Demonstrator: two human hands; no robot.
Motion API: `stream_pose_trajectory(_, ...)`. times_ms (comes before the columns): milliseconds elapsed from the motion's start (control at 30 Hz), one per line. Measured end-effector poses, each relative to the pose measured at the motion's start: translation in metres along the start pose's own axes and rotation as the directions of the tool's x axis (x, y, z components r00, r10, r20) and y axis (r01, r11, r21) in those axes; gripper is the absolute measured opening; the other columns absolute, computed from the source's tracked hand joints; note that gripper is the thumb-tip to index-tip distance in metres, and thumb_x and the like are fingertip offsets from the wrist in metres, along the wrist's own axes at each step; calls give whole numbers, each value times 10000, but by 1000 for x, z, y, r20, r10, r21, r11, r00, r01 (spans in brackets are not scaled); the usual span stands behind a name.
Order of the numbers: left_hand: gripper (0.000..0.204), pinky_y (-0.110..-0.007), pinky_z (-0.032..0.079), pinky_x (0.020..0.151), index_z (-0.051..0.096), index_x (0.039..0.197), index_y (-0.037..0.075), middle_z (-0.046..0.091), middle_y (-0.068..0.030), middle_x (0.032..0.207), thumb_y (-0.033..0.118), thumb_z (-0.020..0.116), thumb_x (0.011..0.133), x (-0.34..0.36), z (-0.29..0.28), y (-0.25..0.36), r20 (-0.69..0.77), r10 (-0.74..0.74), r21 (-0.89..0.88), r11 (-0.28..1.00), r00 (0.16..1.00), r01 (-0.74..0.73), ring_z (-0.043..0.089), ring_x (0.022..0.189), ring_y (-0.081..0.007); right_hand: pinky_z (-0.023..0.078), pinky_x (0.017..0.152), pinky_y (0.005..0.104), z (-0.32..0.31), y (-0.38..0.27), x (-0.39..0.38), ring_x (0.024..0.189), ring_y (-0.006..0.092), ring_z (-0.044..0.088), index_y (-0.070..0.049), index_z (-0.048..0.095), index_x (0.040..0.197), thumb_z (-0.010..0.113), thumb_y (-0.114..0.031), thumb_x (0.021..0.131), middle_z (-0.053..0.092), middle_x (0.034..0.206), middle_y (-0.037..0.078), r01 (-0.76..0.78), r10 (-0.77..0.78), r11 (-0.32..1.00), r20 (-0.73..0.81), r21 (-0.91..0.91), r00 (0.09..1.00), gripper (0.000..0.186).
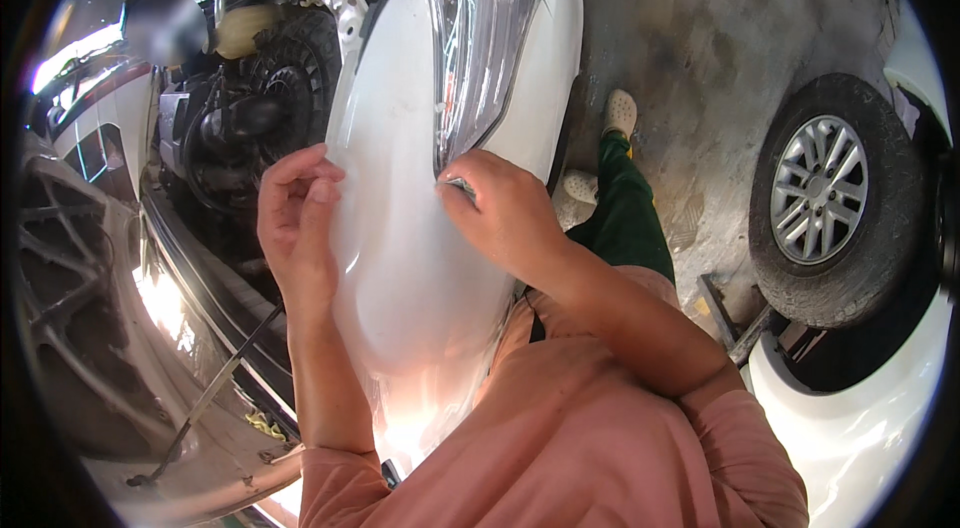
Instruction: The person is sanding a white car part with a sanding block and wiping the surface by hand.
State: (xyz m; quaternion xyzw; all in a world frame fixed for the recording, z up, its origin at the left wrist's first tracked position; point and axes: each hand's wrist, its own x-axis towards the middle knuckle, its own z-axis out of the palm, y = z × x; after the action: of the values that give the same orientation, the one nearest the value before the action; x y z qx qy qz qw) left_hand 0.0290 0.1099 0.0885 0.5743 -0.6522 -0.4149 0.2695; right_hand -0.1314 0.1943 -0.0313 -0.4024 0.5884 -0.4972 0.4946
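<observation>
A white car fender (395, 118) runs up the middle, with a clear headlight (485, 38) set in it. By the fender's inner edge, next to the engine bay, is my left hand (303, 213). Its fingers are curled and the thumb comes close to the forefinger; anything between them is too small to make out. My right hand (505, 213) is at the headlight's pointed near corner. Thumb and forefinger are pinched together there, and a small greyish bit shows beside them, its kind unclear.
An engine bay (255, 128) lies open on the left, beside a raised hood (75, 308) with a thin prop rod (222, 383). At right stands another white vehicle with a wheel (818, 190). My feet in pale clogs (620, 113) rest on the concrete floor (690, 38).
</observation>
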Motion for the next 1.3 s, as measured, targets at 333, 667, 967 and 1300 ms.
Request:
stream_pose_trajectory(333, 251, -237, 425, 869, 627, 1244, 21, 628, -26, 1019, 61, 627, 996, 5, -7, -7, 107, 16, -175, 984, 994, 3, 537, 934, -89, 523, 783, 428, -40, -41, 124, 837, 340, 692, 42, 690, 1048, 661, -217, 868, 715, 913, 226, -253, 269, 960, -142, 120, 953, 317)
stream_pose_trajectory(667, 219, -226, 424, 716, 671, 1189, 32, 617, 10, 963, 61, 656, 972, 8, -6, -5, 93, 65, -186, 981, 994, -47, 518, 821, -65, 497, 933, 503, -35, -47, 145, 1037, 488, 643, 63, 679, 989, 616, -249, 853, 684, 1052, 328, -232, 155, 907, -231, -353, 960, 346)
stream_pose_trajectory(967, 210, -237, 421, 680, 684, 1171, 35, 638, -6, 959, 75, 666, 965, 9, -10, 0, 88, 30, -133, 991, 996, -18, 529, 803, -69, 510, 865, 506, -36, -53, 142, 941, 483, 663, 74, 684, 924, 636, -248, 847, 693, 938, 315, -263, 235, 931, -135, -254, 963, 335)
stream_pose_trajectory(1300, 208, -236, 410, 669, 687, 1174, 50, 636, -13, 969, 68, 652, 969, 9, -12, 2, 89, 55, -133, 990, 994, -43, 521, 786, -74, 523, 855, 513, -37, -56, 154, 940, 479, 671, 68, 678, 930, 651, -216, 872, 696, 947, 312, -150, 103, 873, -126, -465, 987, 292)
